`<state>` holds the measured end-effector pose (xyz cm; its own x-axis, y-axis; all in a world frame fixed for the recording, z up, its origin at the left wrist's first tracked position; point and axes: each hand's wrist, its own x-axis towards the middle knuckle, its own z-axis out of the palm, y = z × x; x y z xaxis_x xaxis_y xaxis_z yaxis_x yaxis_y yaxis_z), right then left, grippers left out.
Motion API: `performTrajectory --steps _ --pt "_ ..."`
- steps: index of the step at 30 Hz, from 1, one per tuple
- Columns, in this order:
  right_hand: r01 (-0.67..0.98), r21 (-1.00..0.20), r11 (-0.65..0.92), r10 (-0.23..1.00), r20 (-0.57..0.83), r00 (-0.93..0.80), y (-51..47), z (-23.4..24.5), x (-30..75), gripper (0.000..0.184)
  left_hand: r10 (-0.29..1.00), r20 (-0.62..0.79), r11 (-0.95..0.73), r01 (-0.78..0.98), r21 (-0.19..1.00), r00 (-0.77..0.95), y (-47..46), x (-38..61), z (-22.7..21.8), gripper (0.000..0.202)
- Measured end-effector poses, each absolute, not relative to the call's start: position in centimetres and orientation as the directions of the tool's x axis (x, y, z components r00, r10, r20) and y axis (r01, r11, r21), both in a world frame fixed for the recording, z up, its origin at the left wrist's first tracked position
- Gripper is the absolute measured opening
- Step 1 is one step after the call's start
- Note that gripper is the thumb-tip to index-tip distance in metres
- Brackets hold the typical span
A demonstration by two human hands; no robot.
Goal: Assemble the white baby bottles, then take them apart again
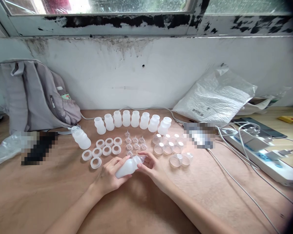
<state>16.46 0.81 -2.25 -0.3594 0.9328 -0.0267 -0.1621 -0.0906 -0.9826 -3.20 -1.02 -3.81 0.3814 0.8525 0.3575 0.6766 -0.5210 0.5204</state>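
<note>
My left hand (112,174) is wrapped round a milky white baby bottle (126,168), tilted with its mouth up to the right. At that mouth, my right hand (152,165) pinches a clear bottle nipple (143,158) between thumb and fingers. How firmly the nipple sits on the bottle I cannot tell. Just beyond my hands lie several clear nipples (135,140), tips up. Ring collars (106,150) are grouped to their left, and clear domed caps (168,148) to their right. Several open bottles (126,118) stand in an arc behind.
A bottle with a clear cap (81,138) leans at the left, near a grey backpack (34,97). A plastic bag (7,146) lies at far left. On the right are a white mailer bag (215,97), a power strip (266,159) and loose cables (236,175).
</note>
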Motion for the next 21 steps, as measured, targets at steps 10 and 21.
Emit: performTrajectory --steps 10,21 --pt "-0.137 -0.989 -0.064 0.883 0.008 -0.469 0.9 -1.0 17.2 0.039 0.936 0.001 -0.108 0.286 0.952 0.351 -1.6 -2.1 -1.8 0.046" --pt "-0.173 -0.983 -0.059 0.772 0.065 -0.633 1.7 -0.2 18.8 0.041 0.810 -0.285 0.399 -0.126 0.908 0.513 -1.9 -1.5 -2.1 0.033"
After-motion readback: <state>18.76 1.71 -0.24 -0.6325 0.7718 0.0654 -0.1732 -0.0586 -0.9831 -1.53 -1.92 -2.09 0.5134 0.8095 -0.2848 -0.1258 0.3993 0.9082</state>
